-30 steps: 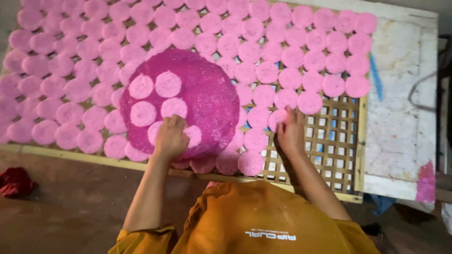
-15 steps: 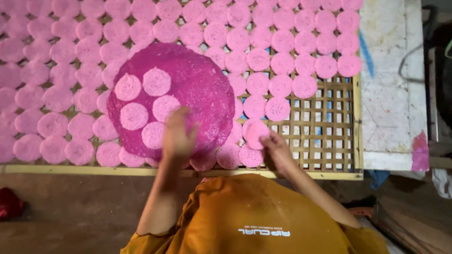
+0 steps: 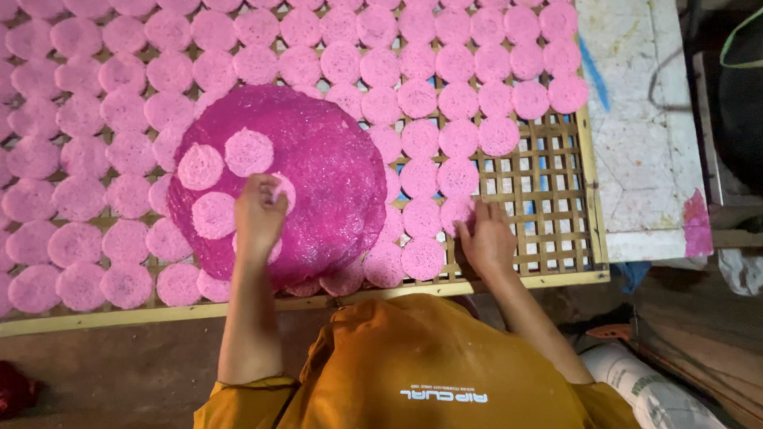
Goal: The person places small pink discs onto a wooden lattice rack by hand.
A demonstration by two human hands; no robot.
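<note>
While your left hand (image 3: 258, 213) pinches a small pink disc (image 3: 282, 189) on the big magenta round (image 3: 318, 167), your right hand (image 3: 486, 238) lies flat, empty, by the rack (image 3: 556, 199)'s near right corner.

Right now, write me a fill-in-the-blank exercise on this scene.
1. The small discs are coloured ____.
2. The left hand rests on the large dark pink ____.
3. The right hand lies on the bare ____ rack.
4. The person's shirt is ____.

Missing: pink; round sheet; lattice; orange
</note>
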